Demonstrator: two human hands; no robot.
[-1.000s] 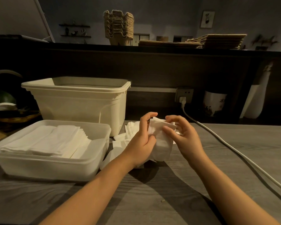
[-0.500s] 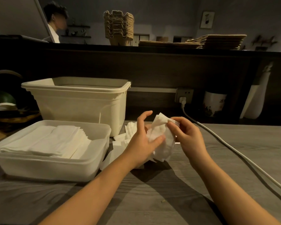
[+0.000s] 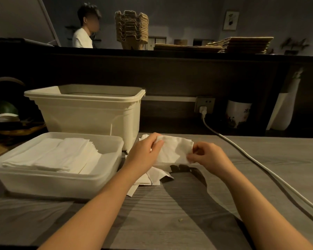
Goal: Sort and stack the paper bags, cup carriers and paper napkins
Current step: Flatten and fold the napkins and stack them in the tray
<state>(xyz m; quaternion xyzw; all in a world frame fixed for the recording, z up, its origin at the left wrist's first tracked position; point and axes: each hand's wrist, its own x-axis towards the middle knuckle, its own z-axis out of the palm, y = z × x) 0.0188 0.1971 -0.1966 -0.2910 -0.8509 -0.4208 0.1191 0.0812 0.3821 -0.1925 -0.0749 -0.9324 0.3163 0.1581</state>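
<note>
Napkin (image 3: 175, 150) crnrs behind L/R hands (image 3: 143, 156) (image 3: 210, 157)

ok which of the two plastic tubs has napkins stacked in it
The shallow tub nearest the camera, on the left: folded napkins lie stacked inside. The taller cream tub behind it shows none from here.

The left forearm (image 3: 98, 204) and right forearm (image 3: 255, 204) reach forward from the lower edge, angling toward each other. The left hand (image 3: 144, 153) curls its fingers round one end of a paper napkin (image 3: 175, 150). The right hand (image 3: 210, 157), knuckles up, pinches the other end, seemingly between thumb and forefinger.
</note>
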